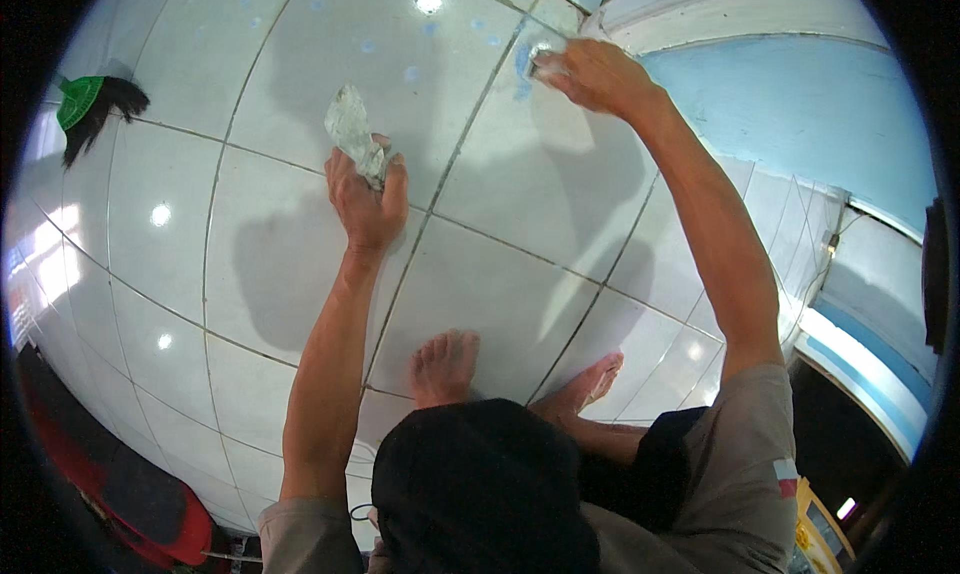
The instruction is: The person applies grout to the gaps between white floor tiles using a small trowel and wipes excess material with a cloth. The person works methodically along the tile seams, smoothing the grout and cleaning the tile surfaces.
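Note:
My left hand [367,199] is closed round a crumpled grey-white rag [350,126], which sticks out beyond the fingers over the tiled floor. Farther off to the right, my right hand [592,78] is down at the floor beside the base of the wall, its fingers bent and pinched together. A small pale thing shows at its fingertips, too blurred to name. Right by those fingers is a light blue smear [523,64] on a white tile. Several small blue spots [411,74] dot the tiles between and beyond my hands.
White floor tiles [500,294] with dark joints spread around my bare feet [445,366]. A green broom head [80,104] with black bristles lies at the far left. A light blue wall [790,114] rises at right. Something red and black [140,494] stands at the lower left.

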Demonstrator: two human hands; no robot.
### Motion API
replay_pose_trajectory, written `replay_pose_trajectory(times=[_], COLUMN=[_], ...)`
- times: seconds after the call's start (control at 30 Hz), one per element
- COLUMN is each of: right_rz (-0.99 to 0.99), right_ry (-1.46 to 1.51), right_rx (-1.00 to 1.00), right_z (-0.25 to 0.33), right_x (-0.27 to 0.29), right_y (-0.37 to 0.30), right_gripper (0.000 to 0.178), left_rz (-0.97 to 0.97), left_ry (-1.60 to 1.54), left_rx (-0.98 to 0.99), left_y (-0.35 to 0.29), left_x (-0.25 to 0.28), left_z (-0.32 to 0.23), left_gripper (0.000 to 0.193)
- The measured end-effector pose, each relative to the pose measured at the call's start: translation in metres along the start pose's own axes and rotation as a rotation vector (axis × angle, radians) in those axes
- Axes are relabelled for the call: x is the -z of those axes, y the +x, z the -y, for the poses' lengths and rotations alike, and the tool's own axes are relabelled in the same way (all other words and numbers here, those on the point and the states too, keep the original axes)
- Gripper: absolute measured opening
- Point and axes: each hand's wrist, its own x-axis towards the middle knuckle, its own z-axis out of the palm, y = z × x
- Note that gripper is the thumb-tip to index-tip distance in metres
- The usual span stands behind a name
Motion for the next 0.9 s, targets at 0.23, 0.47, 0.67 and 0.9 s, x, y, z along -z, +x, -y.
replay_pose_trajectory(times=[0.23, 0.47, 0.67, 0.9], right_rz=[-0.049, 0.164, 0.05, -0.016], right_ry=[0.023, 0.0, 0.045, 0.102], right_rx=[-0.011, -0.015, -0.015, -0.061], right_z=[-0.005, 0.011, 0.017, 0.044], right_x=[-0.003, 0.007, 0.008, -0.01], right_y=[-0.011, -0.032, -0.018, -0.051], right_gripper=[0.03, 0.03, 0.029, 0.028], left_rz=[0.012, 0.019, 0.012, 0.025], left_ry=[0.046, 0.069, 0.033, 0.085], left_rx=[0.0, -0.037, -0.023, -0.041], left_y=[0.001, -0.001, 0.0, 0.0], left_x=[0.0, 0.009, 0.003, 0.007], left_z=[-0.006, -0.002, -0.005, -0.002], left_gripper=[0.018, 0.017, 0.016, 0.017])
